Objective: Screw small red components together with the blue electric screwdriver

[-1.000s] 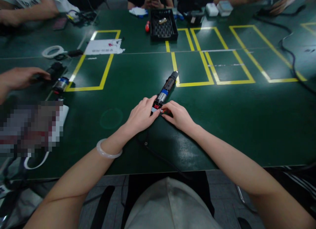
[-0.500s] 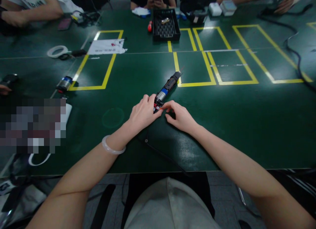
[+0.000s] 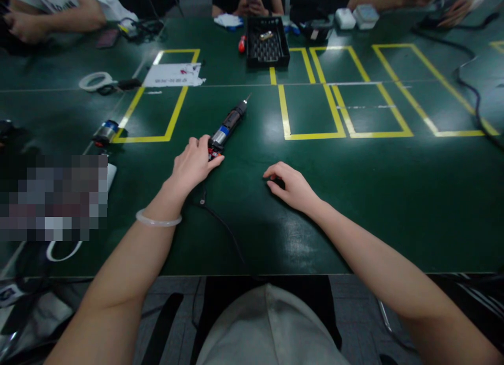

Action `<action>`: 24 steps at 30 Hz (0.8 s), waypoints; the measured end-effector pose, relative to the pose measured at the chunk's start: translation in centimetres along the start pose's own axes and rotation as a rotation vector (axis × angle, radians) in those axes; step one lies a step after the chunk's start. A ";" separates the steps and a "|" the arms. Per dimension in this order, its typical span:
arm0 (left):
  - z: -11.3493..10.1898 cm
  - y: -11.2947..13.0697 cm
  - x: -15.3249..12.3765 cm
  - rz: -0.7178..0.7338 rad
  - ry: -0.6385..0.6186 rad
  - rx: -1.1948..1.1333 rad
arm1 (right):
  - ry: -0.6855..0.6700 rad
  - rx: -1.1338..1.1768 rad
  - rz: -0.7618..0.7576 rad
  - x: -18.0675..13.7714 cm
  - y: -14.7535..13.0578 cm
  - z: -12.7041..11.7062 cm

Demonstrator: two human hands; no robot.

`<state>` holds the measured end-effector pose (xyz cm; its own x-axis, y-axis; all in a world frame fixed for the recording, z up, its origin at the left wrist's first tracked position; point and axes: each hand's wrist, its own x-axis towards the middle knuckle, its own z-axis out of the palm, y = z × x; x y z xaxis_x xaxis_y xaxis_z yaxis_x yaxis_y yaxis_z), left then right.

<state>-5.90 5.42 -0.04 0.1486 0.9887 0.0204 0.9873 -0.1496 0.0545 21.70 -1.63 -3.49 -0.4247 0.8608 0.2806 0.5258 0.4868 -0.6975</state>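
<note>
My left hand (image 3: pixel 192 163) is wrapped around the rear end of an electric screwdriver (image 3: pixel 226 129), dark with a silver and blue band. Its thin bit points up and to the right, away from me. The grip covers part of the screwdriver's red and black back end. A thin black cord (image 3: pixel 230 231) runs from near that hand towards the table's front edge. To the right, my right hand (image 3: pixel 289 185) rests on the green table, apart from the screwdriver. Its fingers are loosely curved with a gap between thumb and forefinger, and nothing shows in them.
A black tray (image 3: pixel 268 60) with small parts stands at the far side, a red object (image 3: pixel 241 44) beside it. Yellow tape rectangles (image 3: pixel 315 136) mark the green table (image 3: pixel 394 197). A second blue-silver tool (image 3: pixel 105 133) lies at left. Other people sit around the table.
My left hand has carried the screwdriver left, away from my right hand, which was touching its back end. The right hand has stayed nearly in place.
</note>
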 end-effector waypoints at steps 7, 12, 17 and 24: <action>0.6 -6.2 1.9 -0.105 0.127 -0.068 | -0.015 -0.026 0.004 0.0 0.0 0.1; 0.5 -6.6 1.5 -0.034 0.300 -0.199 | -0.021 -0.028 -0.010 0.0 0.1 0.1; 0.3 -5.3 1.3 -0.042 0.267 -0.146 | -0.036 -0.033 -0.008 0.0 0.0 0.0; 0.2 -4.7 1.4 -0.158 0.293 -0.124 | -0.046 -0.054 -0.008 0.1 -0.1 0.0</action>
<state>-10.36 7.48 -0.44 -0.0458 0.9570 0.2863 0.9797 -0.0129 0.1999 21.56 -1.61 -3.38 -0.4620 0.8496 0.2543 0.5604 0.5019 -0.6588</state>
